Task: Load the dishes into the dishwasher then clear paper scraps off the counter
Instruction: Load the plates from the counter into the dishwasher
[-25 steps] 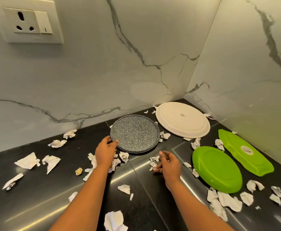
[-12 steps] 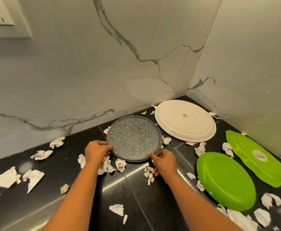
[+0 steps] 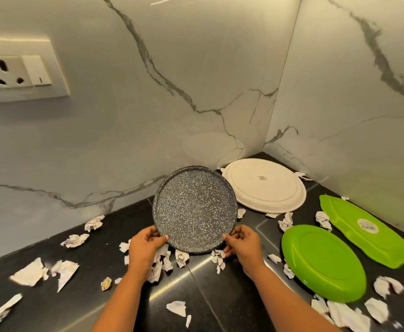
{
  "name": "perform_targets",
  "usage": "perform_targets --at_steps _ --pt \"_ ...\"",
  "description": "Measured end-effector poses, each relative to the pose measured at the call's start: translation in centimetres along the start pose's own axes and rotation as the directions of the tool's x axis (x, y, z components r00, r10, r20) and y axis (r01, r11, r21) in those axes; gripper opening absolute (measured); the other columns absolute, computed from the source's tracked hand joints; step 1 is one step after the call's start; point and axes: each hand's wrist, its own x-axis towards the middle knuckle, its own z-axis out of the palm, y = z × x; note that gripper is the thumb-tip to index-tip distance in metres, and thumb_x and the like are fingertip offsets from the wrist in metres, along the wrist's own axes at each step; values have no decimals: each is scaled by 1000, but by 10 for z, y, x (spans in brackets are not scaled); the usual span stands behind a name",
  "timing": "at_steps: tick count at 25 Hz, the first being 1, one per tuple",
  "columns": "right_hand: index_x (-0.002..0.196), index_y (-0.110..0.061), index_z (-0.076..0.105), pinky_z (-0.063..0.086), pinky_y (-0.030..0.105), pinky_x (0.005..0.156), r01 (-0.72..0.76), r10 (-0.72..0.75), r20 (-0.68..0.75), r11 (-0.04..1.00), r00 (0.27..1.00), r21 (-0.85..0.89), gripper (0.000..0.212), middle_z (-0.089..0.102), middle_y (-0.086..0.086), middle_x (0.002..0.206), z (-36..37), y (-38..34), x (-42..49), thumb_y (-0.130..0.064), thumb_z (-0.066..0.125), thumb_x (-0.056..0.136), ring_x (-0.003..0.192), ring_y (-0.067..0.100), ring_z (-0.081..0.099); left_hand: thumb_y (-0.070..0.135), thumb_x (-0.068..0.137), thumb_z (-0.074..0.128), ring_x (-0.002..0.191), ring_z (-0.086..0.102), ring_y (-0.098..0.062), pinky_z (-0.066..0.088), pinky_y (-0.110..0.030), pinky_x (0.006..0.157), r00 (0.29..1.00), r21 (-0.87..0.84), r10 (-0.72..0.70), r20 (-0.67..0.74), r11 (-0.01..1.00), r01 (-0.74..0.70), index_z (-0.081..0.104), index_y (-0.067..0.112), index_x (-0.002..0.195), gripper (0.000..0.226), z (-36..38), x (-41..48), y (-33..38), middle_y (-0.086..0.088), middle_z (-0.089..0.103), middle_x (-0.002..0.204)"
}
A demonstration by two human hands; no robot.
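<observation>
- A person's left hand [image 3: 144, 248] and right hand [image 3: 243, 243] grip the near rim of a dark speckled plate [image 3: 195, 209]. One hand is at each lower side, thumbs on the upper face and fingers curled beneath.
- The plate is tilted, its far edge raised toward the marble wall [image 3: 196, 104]. Its near edge sits low over crumpled paper scraps [image 3: 170, 259] on the black counter [image 3: 220, 295]. Whether the plate is fully off the surface cannot be told.
- The step appears to be lifting the first dish for the dishwasher, which is not in view.
- The two-sided hold suits a flat plate with a shallow rim. Firm thumb pressure should keep it from sliding out toward the person.
- A straight lift before any turn would likely carry the plate clear of the upturned white plate [image 3: 265, 185] just beside it on the right.
- Scraps lie close under the fingers. A piece pinched against the rim could weaken the grip or ride along to the dishwasher, so it is best let fall first.
- Also face down near the right wall are a round green plate [image 3: 323, 262] and a long green dish [image 3: 363, 233].
- With four dishes and scattered paper on the counter, the task looks barely begun.
</observation>
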Motion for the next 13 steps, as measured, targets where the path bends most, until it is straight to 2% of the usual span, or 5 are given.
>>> perform_targets --at_steps 4,6,9,13 --pt "79 1 49 44 23 35 29 -24 -50 994 998 110 18 49 15 60 -12 3 -22 11 64 78 38 15 54 -7 75 68 79 67 -17 55 -23 74 996 1 32 80 999 -32 71 18 89 29 -3 -16 -1 -2 74 82" --pt "79 1 49 44 23 35 25 -12 -89 990 996 140 19 49 14 61 -19 6 -34 12 63 78 38 15 54 -8 75 67 81 67 -14 55 -20 75 993 -13 25 119 1000 -24 71 16 94 31 1 -21 1 1 75 83" --pt "75 -2 48 45 23 36 36 6 -188 975 982 220 21 49 12 57 -31 8 -61 13 62 78 39 15 55 -13 77 62 73 66 -2 54 -14 73 985 -57 45 169 998 -36 68 12 98 34 19 -34 7 12 73 76" --pt "74 -5 49 46 23 36 98 16 -339 943 941 317 23 52 9 55 -53 12 -106 14 62 78 39 16 55 -18 77 58 73 65 3 54 -13 72 965 -129 79 252 990 -48 60 5 115 45 46 -57 10 14 72 77"
